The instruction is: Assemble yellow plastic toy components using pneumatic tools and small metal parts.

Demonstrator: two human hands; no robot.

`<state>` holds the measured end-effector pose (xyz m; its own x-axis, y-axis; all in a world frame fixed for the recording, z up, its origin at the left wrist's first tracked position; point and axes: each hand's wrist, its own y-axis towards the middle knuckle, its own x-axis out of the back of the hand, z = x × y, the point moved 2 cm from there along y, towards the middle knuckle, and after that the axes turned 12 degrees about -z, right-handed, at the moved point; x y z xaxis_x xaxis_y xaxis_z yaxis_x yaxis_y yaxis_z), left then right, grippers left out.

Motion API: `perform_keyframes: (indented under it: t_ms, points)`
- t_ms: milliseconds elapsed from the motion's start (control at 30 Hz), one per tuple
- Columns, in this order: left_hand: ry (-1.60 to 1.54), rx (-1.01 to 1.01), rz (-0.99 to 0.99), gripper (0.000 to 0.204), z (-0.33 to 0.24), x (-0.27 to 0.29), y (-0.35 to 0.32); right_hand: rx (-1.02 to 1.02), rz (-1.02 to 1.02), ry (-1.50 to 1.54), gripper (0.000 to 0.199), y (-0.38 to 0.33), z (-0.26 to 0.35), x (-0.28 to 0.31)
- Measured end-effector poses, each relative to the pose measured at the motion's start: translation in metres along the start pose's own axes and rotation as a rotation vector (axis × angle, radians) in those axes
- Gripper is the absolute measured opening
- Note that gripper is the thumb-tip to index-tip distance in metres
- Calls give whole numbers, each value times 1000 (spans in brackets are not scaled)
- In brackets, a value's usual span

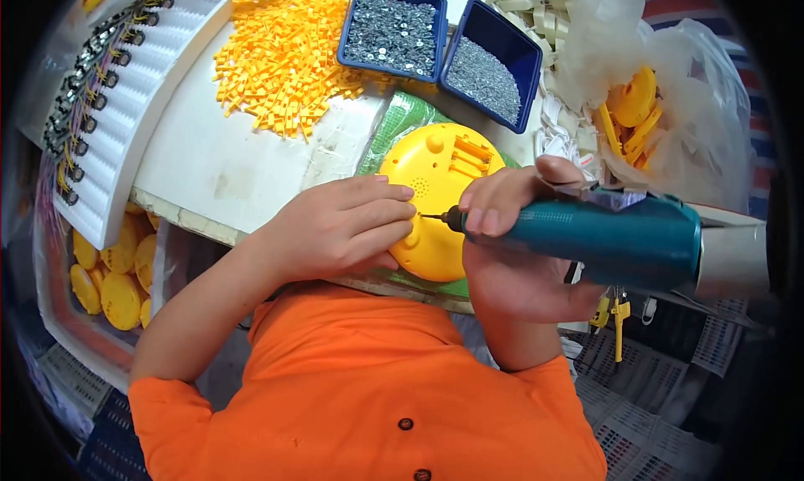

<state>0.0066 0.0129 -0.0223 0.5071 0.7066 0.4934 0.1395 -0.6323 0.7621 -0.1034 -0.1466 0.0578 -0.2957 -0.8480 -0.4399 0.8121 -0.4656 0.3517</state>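
Observation:
A round yellow plastic casing [435, 200] lies on a green mat at the table's near edge. Its upturned face shows a battery compartment, a cluster of small holes and several screw holes. My left hand [343, 225] grips the casing's left rim, fingers close together on top and thumb low at the side. Wrapped in my right hand [523, 263] is a teal electric screwdriver [611, 238], held nearly level and pointing left. Its thin bit reaches the casing beside my left fingertips; whether a screw sits under the tip I cannot tell.
Beyond the casing lie a heap of small yellow parts [280, 58] and two blue bins of metal pieces [394, 28]. A white ribbed tray [138, 104] holds wired components at left. Yellow discs [121, 267] fill a lower-left container; a plastic bag [695, 104] stands right.

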Motion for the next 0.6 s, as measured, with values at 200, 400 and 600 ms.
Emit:
perform_keyframes:
  t_ms: [200, 400, 600]
  points:
    - [28, -37, 3, 35, 4, 0, 1, -129, -33, -29, 45, -9, -12, -8]
    - [34, -31, -11, 32, 5, 0, 1, -112, 36, -47, 34, -7, -12, -7]
    - [-4, -20, 37, 43, 3, 0, 10, -14, 47, -63, 57, 5, 12, -1]
